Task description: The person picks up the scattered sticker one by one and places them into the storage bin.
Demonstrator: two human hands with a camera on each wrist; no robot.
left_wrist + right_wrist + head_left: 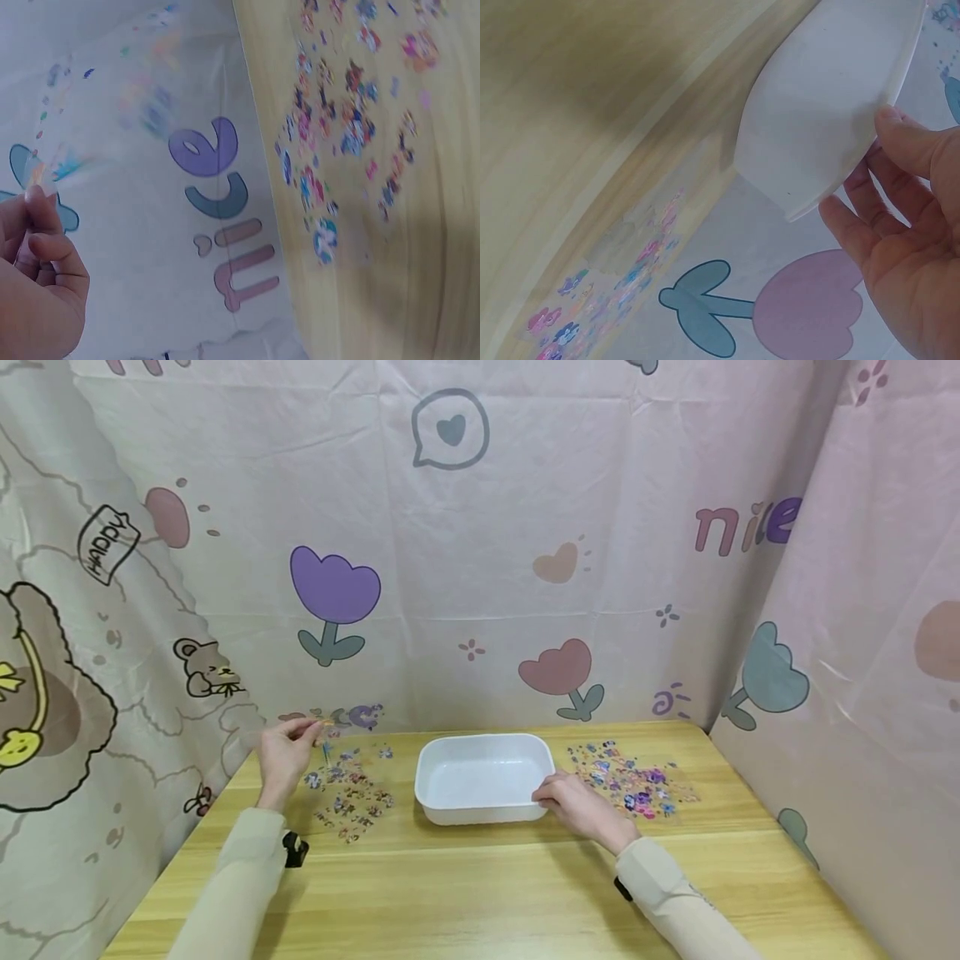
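My left hand (287, 756) is raised over the back left of the table, pinching the corner of a clear sheet printed with small coloured flowers (154, 105). That sheet hangs from the fingertips and looks blurred in the left wrist view. Below it, another clear sheet of flower stickers (360, 797) lies on the wood. A white rectangular plastic basin (480, 815) stands upright mid-table, its visible inside bare. At the basin's right front corner, my right hand (581, 806) grips the rim, thumb on one side and fingers on the other, as the right wrist view (907, 202) shows.
Right of the basin lies a further clear sheet of purple, pink and blue flower stickers (637, 785). The wooden table (450, 893) meets a patterned cloth backdrop (465, 568) at its back edge, and cloth hangs at both sides too.
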